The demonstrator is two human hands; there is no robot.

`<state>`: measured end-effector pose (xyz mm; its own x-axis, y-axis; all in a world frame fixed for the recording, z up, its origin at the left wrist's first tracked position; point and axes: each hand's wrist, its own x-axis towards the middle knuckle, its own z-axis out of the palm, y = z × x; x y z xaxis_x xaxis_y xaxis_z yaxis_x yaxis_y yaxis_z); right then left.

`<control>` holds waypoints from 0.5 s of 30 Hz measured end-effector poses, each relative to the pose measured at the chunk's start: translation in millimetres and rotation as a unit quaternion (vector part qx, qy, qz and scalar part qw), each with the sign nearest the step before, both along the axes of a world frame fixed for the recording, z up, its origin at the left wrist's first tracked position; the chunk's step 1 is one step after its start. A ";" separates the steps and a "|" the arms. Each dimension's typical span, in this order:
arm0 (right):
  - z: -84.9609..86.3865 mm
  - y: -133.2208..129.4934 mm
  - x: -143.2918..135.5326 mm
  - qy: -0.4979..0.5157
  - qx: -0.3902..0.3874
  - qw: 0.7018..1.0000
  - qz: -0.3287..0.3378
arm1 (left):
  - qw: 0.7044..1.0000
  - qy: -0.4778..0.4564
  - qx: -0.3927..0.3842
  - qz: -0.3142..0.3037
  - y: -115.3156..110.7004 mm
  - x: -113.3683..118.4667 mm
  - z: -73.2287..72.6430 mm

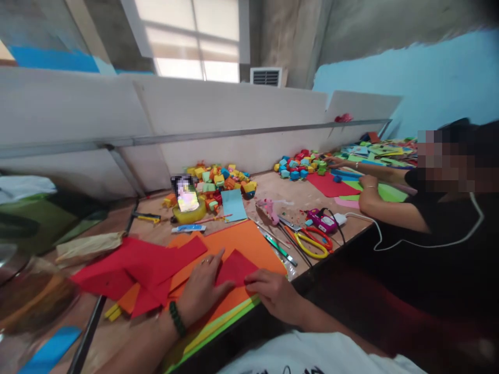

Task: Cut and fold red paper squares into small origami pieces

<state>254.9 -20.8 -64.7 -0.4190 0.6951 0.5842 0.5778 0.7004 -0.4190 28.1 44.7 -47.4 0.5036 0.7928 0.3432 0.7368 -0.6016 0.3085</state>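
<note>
closed to a pinch, the right hand (275, 293) seems to grip the right corner of a small red paper (237, 267); the left hand (200, 285) lies spread wide over its other side, likely to stop it sliding on the orange sheets (249, 239) beneath, which make a flat pad. a phone (187, 197) leans upright behind, probably for easy viewing.

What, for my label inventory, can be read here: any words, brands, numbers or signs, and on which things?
No text can be read.
Pale shirt: dark marks at the bottom edge, cut off, unreadable.
Blue-and-white tube: any print is too small.
Phone: screen too blurred.
</note>
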 end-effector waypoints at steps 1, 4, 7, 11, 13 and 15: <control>-0.2 -0.1 0.5 0.000 0.001 1.000 0.001 | 1.000 -0.007 -0.012 0.001 -0.7 0.8 1.9; 1.5 -0.4 0.9 0.006 0.018 1.000 0.011 | 0.998 -0.008 -0.062 0.020 -1.4 1.4 5.9; 4.3 -1.8 0.2 -0.001 0.022 1.000 0.019 | 0.992 -0.032 -0.123 0.011 -3.7 1.3 8.9; 10.1 -3.0 0.6 -0.025 0.001 0.999 0.019 | 0.988 -0.081 -0.129 0.001 -11.1 1.8 17.7; 17.4 -0.8 1.9 -0.020 0.001 0.999 -0.029 | 0.995 -0.075 -0.067 -0.016 -14.8 1.1 23.7; 28.2 4.1 3.3 -0.001 0.027 0.994 -0.104 | 0.997 -0.055 0.027 -0.045 -17.5 -0.8 28.2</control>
<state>258.2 -16.7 -36.5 -0.2704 0.7342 0.6227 0.7127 0.5875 -0.3832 27.4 27.1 -19.2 0.5283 0.7251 0.4417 0.6428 -0.6814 0.3499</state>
